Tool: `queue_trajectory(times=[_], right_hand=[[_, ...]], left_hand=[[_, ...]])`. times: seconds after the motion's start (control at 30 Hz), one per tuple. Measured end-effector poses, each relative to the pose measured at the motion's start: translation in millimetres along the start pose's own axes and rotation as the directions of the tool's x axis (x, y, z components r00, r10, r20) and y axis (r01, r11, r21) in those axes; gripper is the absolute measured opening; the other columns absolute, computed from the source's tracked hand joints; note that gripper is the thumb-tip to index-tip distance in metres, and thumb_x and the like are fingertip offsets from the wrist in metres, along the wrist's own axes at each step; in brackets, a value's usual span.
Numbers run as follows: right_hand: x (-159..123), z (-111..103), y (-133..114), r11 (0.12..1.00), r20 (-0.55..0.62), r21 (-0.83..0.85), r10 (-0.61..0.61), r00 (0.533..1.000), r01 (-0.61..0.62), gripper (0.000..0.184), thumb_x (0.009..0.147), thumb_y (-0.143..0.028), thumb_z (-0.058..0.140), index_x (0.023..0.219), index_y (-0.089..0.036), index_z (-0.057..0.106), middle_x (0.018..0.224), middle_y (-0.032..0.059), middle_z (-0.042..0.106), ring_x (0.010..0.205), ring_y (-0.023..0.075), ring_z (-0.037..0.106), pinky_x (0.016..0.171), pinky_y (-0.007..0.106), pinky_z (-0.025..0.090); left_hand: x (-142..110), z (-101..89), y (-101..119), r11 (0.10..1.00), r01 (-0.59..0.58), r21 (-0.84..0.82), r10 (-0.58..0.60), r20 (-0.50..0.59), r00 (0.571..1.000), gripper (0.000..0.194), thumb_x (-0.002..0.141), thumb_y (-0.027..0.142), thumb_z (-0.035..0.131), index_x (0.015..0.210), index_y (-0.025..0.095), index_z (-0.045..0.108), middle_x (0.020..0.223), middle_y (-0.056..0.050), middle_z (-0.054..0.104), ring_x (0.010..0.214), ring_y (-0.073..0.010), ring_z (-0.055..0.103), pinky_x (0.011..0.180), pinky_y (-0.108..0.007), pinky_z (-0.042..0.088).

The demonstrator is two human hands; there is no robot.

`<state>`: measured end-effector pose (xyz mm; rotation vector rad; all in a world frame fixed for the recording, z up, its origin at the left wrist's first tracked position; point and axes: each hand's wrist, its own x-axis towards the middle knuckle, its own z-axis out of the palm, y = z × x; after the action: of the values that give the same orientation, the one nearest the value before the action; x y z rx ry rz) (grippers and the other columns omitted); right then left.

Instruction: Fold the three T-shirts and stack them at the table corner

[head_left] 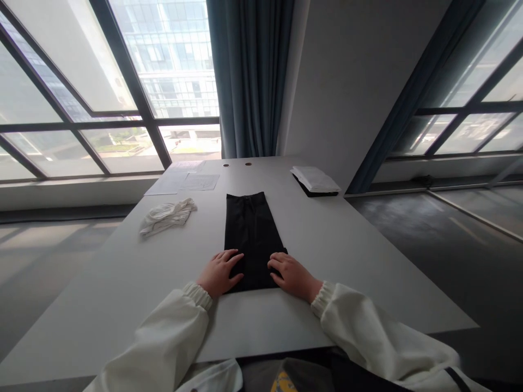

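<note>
A pair of black trousers (254,234), folded into a narrow panel, lies flat in the middle of the white table, its waistband at the far end. On its near left edge rests my left hand (219,273), open, with fingers stretched over the cloth and thumb apart. My right hand (293,275) lies on the near right edge, its fingers bent lightly and the thumb apart from them. A small dark bit of cloth sticks out just beyond the right knuckles. Both hands touch the trousers; the undersides of the fingers are hidden.
A crumpled white cloth item (168,216) lies to the left on the white table (134,305). Behind it are paper sheets (200,182). A white folded bundle (315,179) sits on something black at the back right. A blue curtain (250,81) hangs beyond the far edge.
</note>
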<state>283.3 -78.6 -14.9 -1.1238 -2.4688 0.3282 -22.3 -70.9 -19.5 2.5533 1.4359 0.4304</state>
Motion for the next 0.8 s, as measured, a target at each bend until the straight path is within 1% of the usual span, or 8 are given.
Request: queue_trajectory(times=[0.1,0.17,0.23,0.3,0.37,0.53,0.67,0.8], right_hand=[[-32,-7,-10,0.993,0.021,0.117,-0.016,1.000,0.013,0.016,0.092,-0.016,0.065,0.104,-0.024,0.072,0.117,0.0092,0.070,0.110,0.0261,0.066,0.101,0.044,0.054],[-48,-11,-12,0.965,0.029,0.256,-0.062,0.998,0.053,0.015,0.095,-0.018,0.062,0.101,-0.026,0.073,0.113,0.0076,0.071,0.107,0.0235,0.068,0.097,0.040,0.057],[-54,-13,-5,0.936,-0.037,0.346,-0.048,0.998,0.058,0.018,0.099,-0.020,0.057,0.102,-0.026,0.073,0.115,0.0078,0.071,0.108,0.0225,0.068,0.098,0.039,0.058],[-47,-11,10,0.941,-0.141,0.339,0.039,0.989,0.011,0.021,0.100,-0.022,0.055,0.107,-0.026,0.074,0.122,0.0096,0.070,0.116,0.0242,0.066,0.104,0.043,0.056],[-30,-7,33,0.962,-0.204,0.268,0.113,0.972,-0.056,0.024,0.099,-0.024,0.055,0.114,-0.025,0.073,0.129,0.0113,0.068,0.125,0.0267,0.063,0.110,0.048,0.052],[34,7,94,0.985,-0.164,0.039,0.174,0.971,-0.170,0.043,0.100,-0.031,0.056,0.141,-0.022,0.066,0.145,0.0146,0.064,0.137,0.0296,0.057,0.119,0.054,0.045],[89,14,129,0.974,-0.118,-0.084,0.198,0.973,-0.208,0.049,0.103,-0.037,0.053,0.148,-0.020,0.061,0.154,0.0153,0.058,0.146,0.0298,0.051,0.124,0.053,0.038],[141,19,157,0.955,-0.115,-0.101,0.268,0.957,-0.280,0.049,0.106,-0.038,0.049,0.150,-0.019,0.060,0.156,0.0151,0.057,0.148,0.0299,0.049,0.124,0.053,0.036]], left_hand=[[-26,-0.1,1,0.995,-0.070,-0.073,0.072,0.024,0.997,0.057,0.096,0.045,0.066,0.152,0.035,0.057,0.152,-0.008,0.058,0.139,-0.0285,0.057,0.120,-0.048,0.046],[-34,4.1,-7,0.992,-0.069,-0.104,0.072,0.021,0.997,0.054,0.101,0.046,0.058,0.153,0.035,0.055,0.157,-0.007,0.053,0.143,-0.0269,0.053,0.122,-0.045,0.045],[-30,9.9,-21,0.997,-0.001,-0.083,0.000,-0.019,1.000,0.054,0.104,0.049,0.051,0.156,0.032,0.053,0.165,-0.009,0.045,0.150,-0.0287,0.046,0.125,-0.049,0.039],[-13,14.8,-38,0.995,0.098,-0.033,-0.100,-0.065,0.993,0.057,0.106,0.051,0.047,0.158,0.027,0.050,0.169,-0.013,0.040,0.155,-0.0316,0.039,0.127,-0.055,0.033],[12,16.8,-55,0.985,0.175,0.000,-0.175,-0.075,0.982,0.059,0.107,0.050,0.043,0.160,0.024,0.046,0.168,-0.015,0.040,0.157,-0.0315,0.035,0.128,-0.057,0.029],[83,10.8,-91,0.966,0.260,0.014,-0.259,-0.045,0.965,0.057,0.108,0.050,0.039,0.161,0.030,0.045,0.169,-0.009,0.042,0.159,-0.0289,0.033,0.130,-0.055,0.023],[135,9.2,-114,0.953,0.303,0.013,-0.302,-0.054,0.952,0.058,0.107,0.053,0.041,0.159,0.030,0.046,0.167,-0.009,0.044,0.158,-0.0288,0.035,0.129,-0.055,0.023],[173,13.6,-133,0.946,0.324,-0.005,-0.324,-0.077,0.943,0.059,0.106,0.055,0.041,0.159,0.029,0.047,0.166,-0.010,0.045,0.157,-0.0292,0.035,0.128,-0.056,0.023]])
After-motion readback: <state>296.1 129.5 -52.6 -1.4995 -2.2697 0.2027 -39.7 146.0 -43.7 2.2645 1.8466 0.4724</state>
